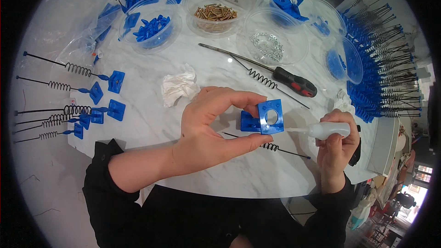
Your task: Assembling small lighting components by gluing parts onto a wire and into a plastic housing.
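Between the thumb and fingers of my left hand (206,128) is a blue square plastic plate (263,115) with a round hole, held up above the table. My right hand (339,144) is wrapped round a small white squeeze bottle (328,131). Its thin nozzle points left at the plate's right edge; whether the tip touches cannot be made out. Just behind the plate is another blue plastic piece (249,122), partly covered by it. A black rod with a coil spring (285,150) lies below, partly hidden by my left thumb. Crumpled white tissue (179,85) lies beyond my left hand.
A screwdriver (294,81) lies across a second spring rod (262,78). Clear tubs hold blue parts (155,28), brass-coloured screws (216,13) and nuts (267,46). Finished-looking spring rods with blue bases stand in rows at right (367,64); several lie at left (78,69).
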Demonstrator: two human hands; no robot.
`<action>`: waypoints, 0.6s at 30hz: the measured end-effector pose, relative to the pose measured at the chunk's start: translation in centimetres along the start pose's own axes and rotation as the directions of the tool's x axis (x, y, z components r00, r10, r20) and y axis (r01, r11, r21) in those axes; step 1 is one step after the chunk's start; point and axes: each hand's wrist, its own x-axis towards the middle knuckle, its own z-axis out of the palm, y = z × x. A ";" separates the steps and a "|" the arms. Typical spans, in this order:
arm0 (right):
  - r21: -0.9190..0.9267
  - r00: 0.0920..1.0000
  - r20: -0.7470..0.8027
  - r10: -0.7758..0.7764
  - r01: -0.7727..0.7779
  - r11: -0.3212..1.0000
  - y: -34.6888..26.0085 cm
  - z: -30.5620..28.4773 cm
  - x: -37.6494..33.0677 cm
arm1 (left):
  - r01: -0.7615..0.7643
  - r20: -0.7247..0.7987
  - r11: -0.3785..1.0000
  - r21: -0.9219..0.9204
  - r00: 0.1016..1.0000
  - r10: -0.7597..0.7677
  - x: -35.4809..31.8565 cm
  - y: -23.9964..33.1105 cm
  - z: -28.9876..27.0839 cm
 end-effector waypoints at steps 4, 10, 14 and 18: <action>-0.059 0.997 0.036 -0.065 0.067 0.996 0.3 0.0 -0.2 | -0.022 0.001 1.000 0.022 1.000 0.022 0.0 0.0 0.0; -0.113 0.986 0.090 -0.140 0.150 0.982 0.3 0.3 -0.6 | 0.008 -0.014 1.000 -0.016 1.000 -0.009 -0.1 -0.1 0.3; -0.219 0.952 0.179 -0.247 0.283 0.934 0.3 0.1 -0.1 | 0.001 0.002 1.000 0.009 1.000 -0.001 0.0 0.1 0.1; -0.287 0.909 0.208 -0.362 0.411 0.865 0.4 0.2 0.1 | -0.020 0.001 0.999 0.048 1.000 0.020 0.1 0.2 0.0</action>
